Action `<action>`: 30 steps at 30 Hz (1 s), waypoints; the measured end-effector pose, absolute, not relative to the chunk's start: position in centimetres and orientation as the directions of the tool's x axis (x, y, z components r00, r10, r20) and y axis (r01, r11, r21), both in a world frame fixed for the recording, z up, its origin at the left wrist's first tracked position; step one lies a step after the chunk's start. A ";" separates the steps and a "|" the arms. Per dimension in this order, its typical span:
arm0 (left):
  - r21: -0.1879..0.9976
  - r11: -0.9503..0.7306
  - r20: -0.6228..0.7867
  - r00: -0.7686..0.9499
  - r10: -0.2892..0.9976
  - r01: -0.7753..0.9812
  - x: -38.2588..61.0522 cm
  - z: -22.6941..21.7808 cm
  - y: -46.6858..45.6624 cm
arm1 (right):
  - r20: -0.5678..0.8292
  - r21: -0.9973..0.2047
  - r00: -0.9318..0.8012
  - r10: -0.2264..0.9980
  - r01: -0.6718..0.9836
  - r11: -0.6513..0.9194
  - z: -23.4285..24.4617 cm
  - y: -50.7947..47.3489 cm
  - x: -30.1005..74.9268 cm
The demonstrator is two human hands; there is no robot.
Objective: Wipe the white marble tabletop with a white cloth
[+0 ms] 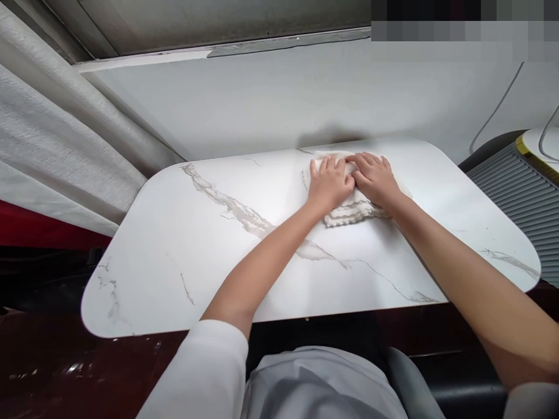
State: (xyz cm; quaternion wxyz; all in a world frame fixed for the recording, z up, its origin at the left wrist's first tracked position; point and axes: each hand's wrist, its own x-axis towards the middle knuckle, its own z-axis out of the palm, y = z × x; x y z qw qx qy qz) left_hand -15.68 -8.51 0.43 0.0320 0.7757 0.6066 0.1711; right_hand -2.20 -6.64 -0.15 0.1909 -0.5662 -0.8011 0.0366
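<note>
Toward the far edge of the tabletop (174, 244), a little right of its middle, lies a folded off-white cloth (349, 214). Its layers are stacked, and a wavy, scalloped hem shows along the near side, where the cloth sticks out from under the palms. Most of it is covered.

The left hand (329, 183) lies flat and palm down on the left part of the cloth, fingers straight, close together and pointing to the far side. The right hand (376, 177) is also flat and palm down on the right part, fingers stretched out and angled far and left. Neither hand pinches or curls around anything; both press down on the fabric. They meet over the middle of the cloth, where the right fingertips touch the left hand.

Both forearms are bare and reach across the tabletop from the near edge; a white sleeve (205, 372) covers the left upper arm. The tabletop is white stone with grey veins and rounded corners. Beyond it stands a pale wall (262, 99). A light curtain (56, 134) hangs at the far left. To the right, just beside the tabletop, is a grey ribbed unit (519, 192), and a thin cable (498, 110) runs up the wall above it.
</note>
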 end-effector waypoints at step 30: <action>0.221 -0.154 0.265 0.093 0.960 0.963 -12.5 0.1 0.6 | 0.262 -0.312 -0.312 0.913 0.868 0.386 -0.2 3.7 0.2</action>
